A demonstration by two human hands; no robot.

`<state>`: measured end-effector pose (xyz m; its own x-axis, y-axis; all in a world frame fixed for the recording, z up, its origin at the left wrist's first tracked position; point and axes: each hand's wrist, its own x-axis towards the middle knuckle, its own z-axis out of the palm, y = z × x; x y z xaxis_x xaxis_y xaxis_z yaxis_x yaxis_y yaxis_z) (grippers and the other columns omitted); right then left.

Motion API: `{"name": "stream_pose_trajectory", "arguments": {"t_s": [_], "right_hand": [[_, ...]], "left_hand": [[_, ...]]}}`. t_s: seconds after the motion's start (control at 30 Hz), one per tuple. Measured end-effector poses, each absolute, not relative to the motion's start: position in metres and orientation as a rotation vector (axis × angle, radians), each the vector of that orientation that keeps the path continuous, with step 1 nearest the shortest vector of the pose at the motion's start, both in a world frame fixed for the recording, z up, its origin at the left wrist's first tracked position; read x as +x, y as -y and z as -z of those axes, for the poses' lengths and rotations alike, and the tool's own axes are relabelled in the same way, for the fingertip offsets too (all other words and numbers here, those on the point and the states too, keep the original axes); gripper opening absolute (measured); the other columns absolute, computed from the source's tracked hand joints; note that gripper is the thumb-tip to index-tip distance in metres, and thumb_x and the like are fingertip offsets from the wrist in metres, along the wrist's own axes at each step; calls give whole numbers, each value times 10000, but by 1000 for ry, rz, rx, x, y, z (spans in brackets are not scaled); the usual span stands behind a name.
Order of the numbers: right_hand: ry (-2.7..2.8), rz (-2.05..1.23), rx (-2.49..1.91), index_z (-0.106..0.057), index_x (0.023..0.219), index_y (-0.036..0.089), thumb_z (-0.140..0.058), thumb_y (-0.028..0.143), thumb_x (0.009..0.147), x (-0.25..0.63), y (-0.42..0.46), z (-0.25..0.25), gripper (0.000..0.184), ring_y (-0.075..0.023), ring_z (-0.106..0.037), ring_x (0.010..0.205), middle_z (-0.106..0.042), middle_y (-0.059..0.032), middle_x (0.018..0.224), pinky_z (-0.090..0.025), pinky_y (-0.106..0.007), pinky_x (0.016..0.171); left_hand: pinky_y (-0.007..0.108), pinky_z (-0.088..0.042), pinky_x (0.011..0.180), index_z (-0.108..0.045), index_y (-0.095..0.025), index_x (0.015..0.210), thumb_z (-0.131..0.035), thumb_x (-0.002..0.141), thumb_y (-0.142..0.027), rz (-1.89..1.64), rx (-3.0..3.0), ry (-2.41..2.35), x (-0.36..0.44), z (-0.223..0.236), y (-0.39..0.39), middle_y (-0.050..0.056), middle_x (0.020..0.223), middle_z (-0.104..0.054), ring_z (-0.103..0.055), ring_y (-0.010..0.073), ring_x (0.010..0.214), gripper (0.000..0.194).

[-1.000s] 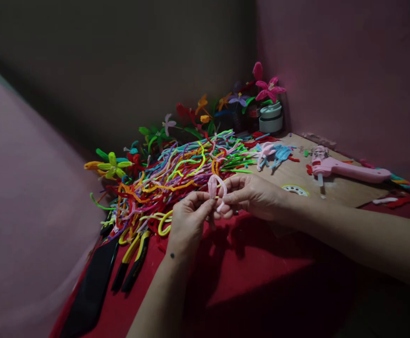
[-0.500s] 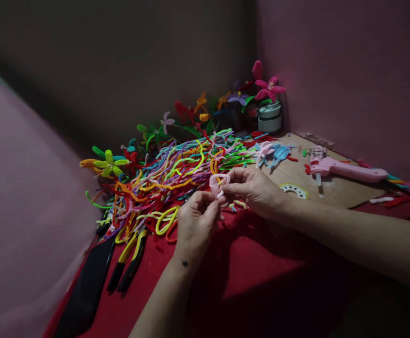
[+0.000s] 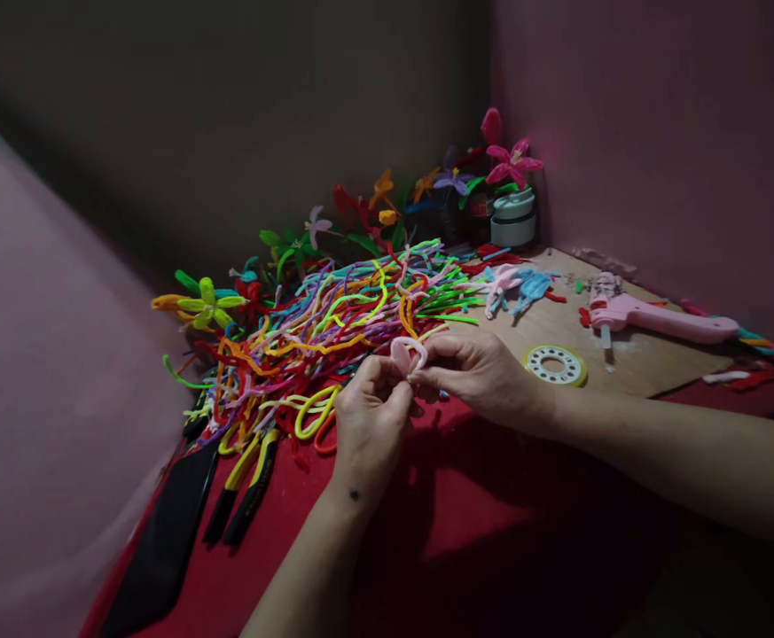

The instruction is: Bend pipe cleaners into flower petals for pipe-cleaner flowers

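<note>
A light pink pipe cleaner (image 3: 416, 344), bent into a small loop, is held up between my two hands over the red cloth (image 3: 480, 496). My left hand (image 3: 373, 416) pinches its lower end between thumb and curled fingers. From the other side my right hand (image 3: 473, 372) grips the loop's edge with thumb and forefinger. Just beyond them lies a big heap of many-coloured pipe cleaners (image 3: 333, 310). Pliers with yellow and black handles (image 3: 246, 487) rest left of my left hand. The fingertips partly hide the loop's base.
A tape roll (image 3: 555, 365) and a pink glue gun (image 3: 666, 319) lie on a wooden board (image 3: 645, 363) at right. Pink and blue pieces (image 3: 516, 288) sit at its left edge. Pipe-cleaner flowers (image 3: 210, 306) line the back, near a pale lidded container (image 3: 512, 220). A black flat object (image 3: 160, 540) lies front left.
The pink pipe cleaner's loose end has been curved round, so the loop now looks rounder and more closed. My right hand has shifted slightly, uncovering the tape roll.
</note>
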<state>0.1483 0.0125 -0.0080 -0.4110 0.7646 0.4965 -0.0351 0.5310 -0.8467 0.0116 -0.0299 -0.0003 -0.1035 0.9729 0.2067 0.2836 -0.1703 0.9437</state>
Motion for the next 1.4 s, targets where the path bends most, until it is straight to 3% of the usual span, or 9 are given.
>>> {"name": "stream_pose_trajectory", "arguments": {"t_s": [0.17,0.63,0.73,0.87,0.97,1.17,1.4], "right_hand": [[1867,-682,-660,-557,640,154,-545,207,777,150,-11,8,147,-108,-483,613,-552,-18,637,-384,-238,586],[1847,-563,-683,-556,681,150,-530,167,770,147,-6,11,94,-92,-473,568,-550,-15,622,-386,-233,567],[1800,-694,-720,-522,667,151,-536,182,758,147,-7,10,98,-94,-492,575,-544,-8,628,-393,-231,560],[1582,-1238,-746,-454,744,164,-462,217,798,147,-12,7,76,-72,-493,467,-544,16,639,-370,-197,436],[1603,-1461,-711,-478,722,152,-476,220,785,148,-16,6,93,-58,-449,414,-511,33,565,-336,-180,392],[1694,-1417,-744,-527,646,125,-543,203,728,147,-18,9,114,-42,-422,411,-490,35,519,-311,-172,395],[1703,-1419,-703,-506,677,140,-469,117,712,143,-17,12,56,-43,-436,414,-518,37,518,-327,-155,394]], "left_hand": [[192,-452,448,-522,-166,723,-580,676,-147,-1316,1431,-1409,14,-1,29,-48,586,-575,-538,85,453,77],[179,-451,425,-524,-157,727,-557,669,-116,-1344,1427,-1416,13,-1,31,-43,603,-577,-538,76,437,79],[179,-445,400,-529,-152,731,-559,663,-114,-1349,1390,-1385,14,-3,31,-40,613,-584,-539,79,429,84],[203,-452,366,-542,-136,737,-575,670,-152,-1329,1320,-1368,15,-5,32,-13,622,-602,-564,110,445,76],[221,-465,366,-556,-121,751,-595,683,-197,-1315,1292,-1347,15,-6,32,16,647,-622,-576,124,462,109],[240,-499,400,-565,-115,785,-585,692,-190,-1308,1320,-1336,15,-4,31,10,651,-617,-606,139,493,122],[255,-503,419,-548,-127,778,-588,686,-238,-1256,1318,-1364,16,0,28,7,614,-615,-610,151,490,150]]}}
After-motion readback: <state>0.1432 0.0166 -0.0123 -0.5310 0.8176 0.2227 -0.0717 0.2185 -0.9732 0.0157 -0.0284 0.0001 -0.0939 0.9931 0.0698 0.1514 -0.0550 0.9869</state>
